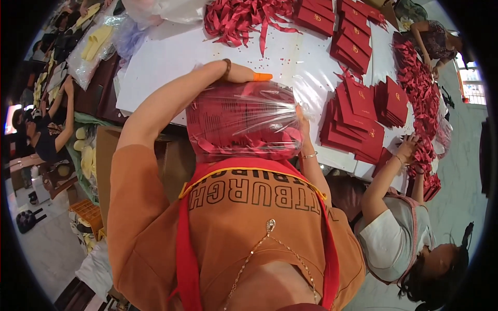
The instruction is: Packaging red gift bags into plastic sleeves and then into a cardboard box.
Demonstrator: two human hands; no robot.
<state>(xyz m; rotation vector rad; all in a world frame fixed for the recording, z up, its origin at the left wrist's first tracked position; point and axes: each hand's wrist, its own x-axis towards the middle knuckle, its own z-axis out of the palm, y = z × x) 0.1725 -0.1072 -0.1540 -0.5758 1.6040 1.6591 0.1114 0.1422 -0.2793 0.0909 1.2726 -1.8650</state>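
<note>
— Where's the bundle, and what are your hands doing?

— The clear bag [244,122], packed with red things, sits against the front of me, at the near edge of the white table [161,67]. My right hand [303,123] pinches its gathered right end, where the creases meet. My left hand [241,73] reaches round the far side, with an orange cover [263,77] on one finger; how wide those fingers are spread, I can't tell

— What else is hard to see?

— Most of my right fingers are hidden behind the plastic. Glare and folds blur what's packed inside, though red ribbon shows along the near side. The ribbon pile [249,20] at the top is cut off by the edge of my view

— And the table and the room?

— Tiny red specks lie scattered beyond my left hand. Stacks of flat red packets [358,106] cover the right side, with a long ribbon heap [421,103] past them. A co-worker [397,233] in a pale top reaches toward that heap. Grey floor [459,171] shows farther right
</note>
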